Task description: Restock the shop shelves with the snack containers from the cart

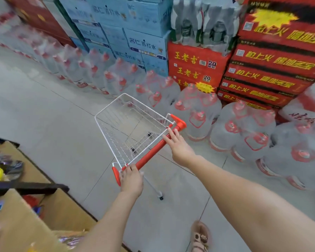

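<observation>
**A:** The tiled floor was crowded with water jugs beside the wire cart; its basket held no snack containers.

**B:** The left grip clasped the red handle; the right grip lay straight-fingered on it. I'd have closed it before steering.

Water jugs before red cartons; blue cartons stacked

1 wire cart, 1 left hand, 1 right hand, 1 sandalled foot
</observation>
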Demonstrator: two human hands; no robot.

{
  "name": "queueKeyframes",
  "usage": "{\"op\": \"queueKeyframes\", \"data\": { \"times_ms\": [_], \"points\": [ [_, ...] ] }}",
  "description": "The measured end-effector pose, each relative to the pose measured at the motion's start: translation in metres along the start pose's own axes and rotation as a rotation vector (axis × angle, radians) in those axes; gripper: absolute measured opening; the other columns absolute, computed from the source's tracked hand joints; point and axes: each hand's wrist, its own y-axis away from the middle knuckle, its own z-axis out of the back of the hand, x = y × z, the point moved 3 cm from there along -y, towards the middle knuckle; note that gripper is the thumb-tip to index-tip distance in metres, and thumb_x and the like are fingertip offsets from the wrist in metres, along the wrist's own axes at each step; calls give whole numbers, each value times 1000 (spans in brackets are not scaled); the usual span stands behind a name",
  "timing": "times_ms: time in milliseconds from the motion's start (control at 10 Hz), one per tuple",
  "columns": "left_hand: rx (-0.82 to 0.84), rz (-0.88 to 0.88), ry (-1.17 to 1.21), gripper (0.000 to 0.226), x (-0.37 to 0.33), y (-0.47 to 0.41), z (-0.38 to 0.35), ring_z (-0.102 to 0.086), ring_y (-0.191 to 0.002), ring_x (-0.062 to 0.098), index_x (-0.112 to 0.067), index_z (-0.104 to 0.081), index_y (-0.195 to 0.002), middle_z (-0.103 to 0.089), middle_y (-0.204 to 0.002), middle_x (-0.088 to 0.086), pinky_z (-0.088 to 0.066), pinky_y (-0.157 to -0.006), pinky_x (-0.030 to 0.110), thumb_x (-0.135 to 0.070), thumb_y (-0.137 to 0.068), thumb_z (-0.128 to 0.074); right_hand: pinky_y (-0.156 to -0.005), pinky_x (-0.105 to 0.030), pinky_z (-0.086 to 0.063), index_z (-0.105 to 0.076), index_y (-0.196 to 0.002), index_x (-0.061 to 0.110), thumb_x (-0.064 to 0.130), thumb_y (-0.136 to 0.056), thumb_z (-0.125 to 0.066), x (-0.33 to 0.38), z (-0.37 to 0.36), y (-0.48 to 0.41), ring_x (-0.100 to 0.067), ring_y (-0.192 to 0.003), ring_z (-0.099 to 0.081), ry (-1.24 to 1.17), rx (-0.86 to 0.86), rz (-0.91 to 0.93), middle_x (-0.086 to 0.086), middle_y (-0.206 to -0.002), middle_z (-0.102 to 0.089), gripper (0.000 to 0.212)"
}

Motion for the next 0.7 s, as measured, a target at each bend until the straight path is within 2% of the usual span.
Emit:
{"op": "queueKeyframes", "data": {
  "times_ms": [100, 200, 400, 500, 600, 700],
  "points": [
    [-18, 83, 45, 43, -2, -43, 19, -46, -124, 30, -8, -42, -125, -50, -130, 12, -25, -107, 41, -41, -101, -28, -116, -31, -15, -9, -153, 25, -14, -83, -35, 3, 8, -32, -23, -147, 9, -117, 39, 21, -1, -160, 13, 84],
    [-4, 126, 96, 50, -3, -76, 29, -45, -124, 34, -5, -43, -123, -50, -130, 16, -31, -104, 43, -47, -99, -28, -116, -31, -18, -11, -153, 29, -15, -82, -34, 0, 16, -51, -19, -148, 4, -209, 80, -34, 1, -160, 11, 86],
    [137, 121, 226, 52, -11, -128, 70, -40, -128, 40, -1, -40, -130, -45, -135, 21, -30, -107, 47, -42, -99, -32, -112, -29, -26, -26, -150, 21, -1, -89, -40, -27, 36, -49, -26, -143, -23, -299, 135, -304, -7, -160, -4, 66],
    [180, 7, 205, 42, -26, -142, 98, -46, -124, 37, 1, -44, -130, -49, -132, 21, -36, -101, 40, -27, -101, -30, -110, -28, -26, -37, -144, 17, 2, -90, -40, -37, 57, -39, -26, -139, -32, -334, 102, -434, -13, -155, -21, 56],
    [202, -79, 71, 35, -42, -150, 124, -53, -120, 33, 4, -48, -128, -53, -130, 19, -41, -95, 34, -8, -98, -35, -107, -29, -31, -46, -138, 16, 6, -93, -40, -40, 76, -28, -27, -131, -41, -364, 60, -514, -12, -145, -37, 47],
    [216, -129, 44, 31, -53, -161, 148, -57, -114, 32, 3, -54, -121, -59, -123, 18, -45, -92, 33, -5, -93, -47, -103, -30, -34, -45, -138, 17, 7, -93, -42, -46, 101, -11, -28, -127, -44, -362, 15, -594, -11, -140, -40, 46]
  ]
}}
